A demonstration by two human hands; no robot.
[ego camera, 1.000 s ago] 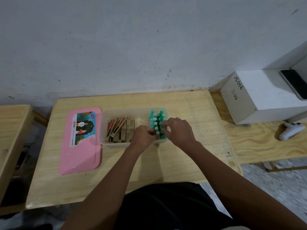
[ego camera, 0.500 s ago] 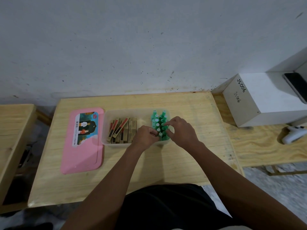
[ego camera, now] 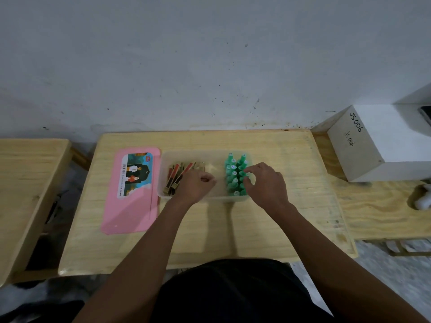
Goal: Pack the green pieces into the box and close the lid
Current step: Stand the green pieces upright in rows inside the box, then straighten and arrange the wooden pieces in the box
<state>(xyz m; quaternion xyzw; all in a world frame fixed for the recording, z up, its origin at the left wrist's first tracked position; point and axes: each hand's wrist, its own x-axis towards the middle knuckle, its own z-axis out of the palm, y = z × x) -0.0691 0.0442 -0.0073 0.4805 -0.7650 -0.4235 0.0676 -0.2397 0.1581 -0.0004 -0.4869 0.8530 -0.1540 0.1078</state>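
Observation:
A clear plastic box (ego camera: pixel 211 153) sits mid-table. Several green pieces (ego camera: pixel 234 174) stand upright in two rows at its right end. Brown and red wooden pieces (ego camera: pixel 178 174) lie at its left end. The pink lid (ego camera: pixel 130 206) lies flat on the table, left of the box. My left hand (ego camera: pixel 197 184) is curled into a loose fist over the middle of the box, near the wooden pieces; nothing shows in it. My right hand (ego camera: pixel 264 183) hovers at the right side of the green rows, fingertips touching the pieces there.
A white box marked JS006 (ego camera: pixel 373 145) stands at the right on a neighbouring table (ego camera: pixel 384 215). A white object (ego camera: pixel 423 199) lies at the far right edge. Another wooden table (ego camera: pixel 23 183) is at the left. The wall runs behind.
My left hand has drawn away from the green pieces, leftward to the middle of the box. My right hand stays at the green rows. The camera view shifted slightly.

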